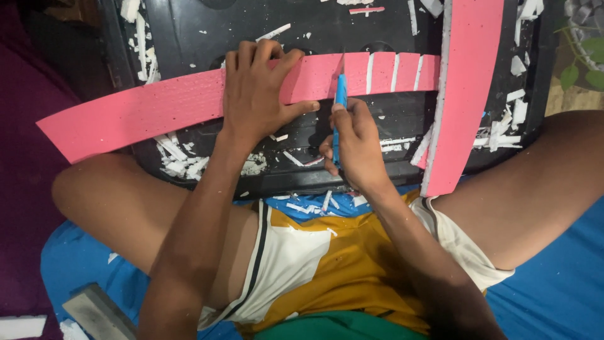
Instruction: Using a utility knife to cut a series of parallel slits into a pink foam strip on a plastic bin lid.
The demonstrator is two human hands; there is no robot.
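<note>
Nearest the camera, the seated person's yellow-and-white shorts (pixel 314 264) and bare knees frame the work area, with a blue cloth (pixel 553 277) under the legs. A grey rectangular block (pixel 94 311) lies on the cloth at lower left.

Across the lap rests a black plastic board (pixel 207 31), littered with small white foam offcuts (pixel 182 165).

The right hand (pixel 355 141) is closed around a slim blue-handled cutter (pixel 339 107), held upright with its tip at the lower edge of a long pink foam strip (pixel 138 110). The fingers wrap the lower handle; the thumb presses near its upper part.

The left hand (pixel 255 94) lies flat on the pink foam strip, just left of the cutter. Its fingers (pixel 248 53) curl over the far edge of the strip; the thumb (pixel 302 107) extends along the near edge toward the blade. The hand presses rather than grips.

To the right of the cutter, the strip shows several parallel cross cuts. Further right, a second broad pink foam panel (pixel 469 88) lies crosswise, overlapping the strip's end.
</note>
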